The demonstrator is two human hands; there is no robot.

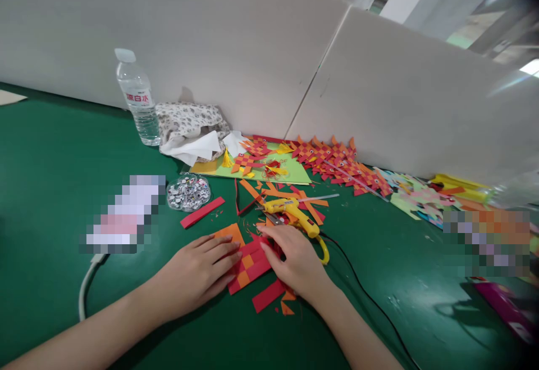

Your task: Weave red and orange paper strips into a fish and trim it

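A red and orange woven paper piece (pixel 249 268) lies on the green table with a checkered patch in its middle. My left hand (pixel 197 266) rests flat across its left part, fingers stretched out and pressing on the orange and red paper. At the right end, my right hand (pixel 295 257) has its thumb and curled fingers closed around the red strips; the fingertips are partly hidden. Just beyond that hand lies a yellow glue gun (pixel 292 213), and yellow-handled scissors (pixel 323 251) show partly beneath it. A loose red strip (pixel 268 296) sits below the woven paper.
A round container of googly eyes (pixel 188 192), a red strip (pixel 202 213) and a water bottle (pixel 138 100) stand leftward. Finished woven paper fish (pixel 332 159) pile against the grey partition (pixel 210 39). The glue gun's black cord (pixel 362 286) runs down the right side.
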